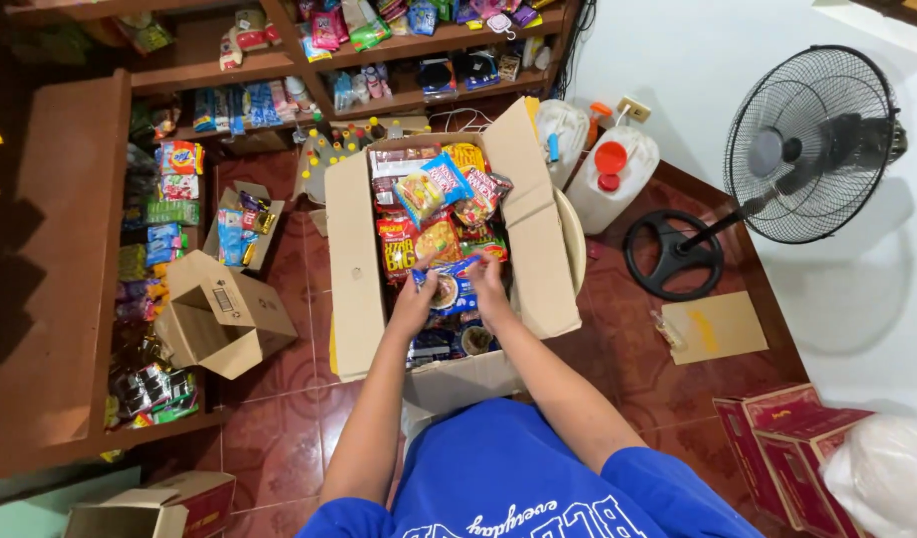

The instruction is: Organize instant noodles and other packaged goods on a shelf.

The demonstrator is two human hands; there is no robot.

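Note:
A large open cardboard box (355,261) stands on the red tiled floor in front of me, filled with several colourful snack packets. Both my hands reach into it. My left hand (416,296) and my right hand (489,286) together grip a blue noodle packet (453,290) from either side, near the middle of the box. Red and yellow packets (439,194) are piled at the far end of the box. More dark packets (449,342) lie below my hands.
A smaller empty open box (222,314) lies to the left by low wooden shelves (70,239) stocked with packets. Two white jugs (612,177) and a black standing fan (807,144) are at the right. Red cartons (777,438) sit at lower right.

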